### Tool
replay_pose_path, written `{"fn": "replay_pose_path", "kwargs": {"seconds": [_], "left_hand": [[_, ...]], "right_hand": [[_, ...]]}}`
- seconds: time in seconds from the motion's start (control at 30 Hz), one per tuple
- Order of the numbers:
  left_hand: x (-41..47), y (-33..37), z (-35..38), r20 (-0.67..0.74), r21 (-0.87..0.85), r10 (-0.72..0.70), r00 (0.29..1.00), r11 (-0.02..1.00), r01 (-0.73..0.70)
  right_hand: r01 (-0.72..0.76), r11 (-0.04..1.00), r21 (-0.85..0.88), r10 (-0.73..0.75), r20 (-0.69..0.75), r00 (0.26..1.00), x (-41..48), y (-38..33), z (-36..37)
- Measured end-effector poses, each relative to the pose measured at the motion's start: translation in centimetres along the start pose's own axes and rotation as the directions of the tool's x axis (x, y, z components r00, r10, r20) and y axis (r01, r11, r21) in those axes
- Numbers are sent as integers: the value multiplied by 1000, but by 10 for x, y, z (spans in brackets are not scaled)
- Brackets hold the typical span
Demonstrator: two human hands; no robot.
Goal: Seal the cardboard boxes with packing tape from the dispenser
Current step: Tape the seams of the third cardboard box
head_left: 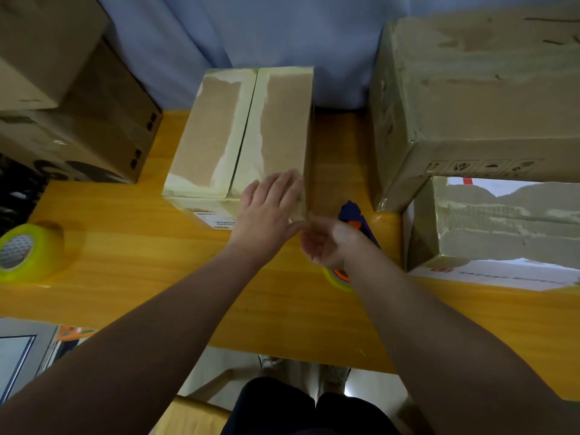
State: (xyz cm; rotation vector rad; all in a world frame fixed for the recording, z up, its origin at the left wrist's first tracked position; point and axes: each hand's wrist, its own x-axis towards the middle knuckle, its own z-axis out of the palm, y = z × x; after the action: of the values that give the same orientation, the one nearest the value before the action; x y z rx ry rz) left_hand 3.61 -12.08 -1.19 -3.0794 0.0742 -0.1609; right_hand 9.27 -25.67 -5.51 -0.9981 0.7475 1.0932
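**Left hand [270, 202] flat on the box corner, right hand [328, 243] blurred over the dispenser**

Nearest, above the yellow desk [141, 277]: right hand palm-up, fingers loosely curled, too blurred to tell whether pinching anything. Just beneath it on the desk, partly hidden, the blue-and-orange tape dispenser [353, 215] with a yellow-green roll. Far left, near the desk edge, 1 spare tape roll [23, 251]. At right, a small taped box [502, 227]. Just beyond the right hand, left hand spread, fingers straight, pressed on the near right corner of the middle cardboard box [219, 133], gripping nothing. Pale tape along that box's centre seam and edges. Further back, a large taped box [470, 89] right, stacked brown boxes [88, 130] left, blue curtain [282, 32] behind.
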Motion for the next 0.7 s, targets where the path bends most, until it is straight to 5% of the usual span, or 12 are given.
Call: {"fn": "replay_pose_path", "kwargs": {"seconds": [0.27,0.7], "left_hand": [[-9,-18,-6,147,1,32,989,999,-32],[-9,-20,-3,145,-45,19,989,999,-12]], "right_hand": [[261,959,-115,-285,-352,892,-4,-5,-15],[230,937,-264,-318,-365,875,18,5,24]]}}
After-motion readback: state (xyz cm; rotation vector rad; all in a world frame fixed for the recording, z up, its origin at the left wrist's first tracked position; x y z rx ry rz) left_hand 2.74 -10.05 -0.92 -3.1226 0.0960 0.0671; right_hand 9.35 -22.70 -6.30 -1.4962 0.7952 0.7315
